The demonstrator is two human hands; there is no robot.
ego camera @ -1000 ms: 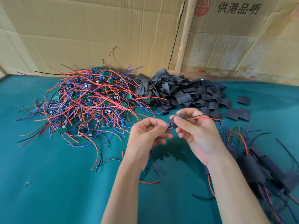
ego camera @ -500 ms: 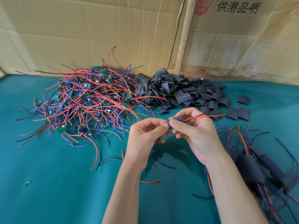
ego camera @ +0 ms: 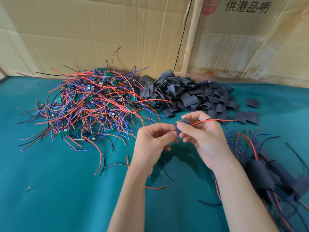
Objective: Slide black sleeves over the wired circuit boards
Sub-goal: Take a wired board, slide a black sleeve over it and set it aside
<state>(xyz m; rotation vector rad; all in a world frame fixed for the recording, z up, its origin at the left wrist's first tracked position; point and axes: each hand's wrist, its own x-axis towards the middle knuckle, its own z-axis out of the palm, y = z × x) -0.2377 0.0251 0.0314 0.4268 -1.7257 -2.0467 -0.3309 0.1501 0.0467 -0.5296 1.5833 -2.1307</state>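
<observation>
Hands closer together; both hands (ego camera: 150, 141) (ego camera: 203, 136) pinch black sleeve (ego camera: 183, 125), board hidden inside.

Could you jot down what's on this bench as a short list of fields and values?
Surface: green cloth
Back left: pile of wired circuit boards
Back middle: heap of black sleeves
Right: finished sleeved boards
Left hand: pinches the sleeve's end
Right hand: pinches black sleeve; red wire trails right
Behind: cardboard wall
</observation>
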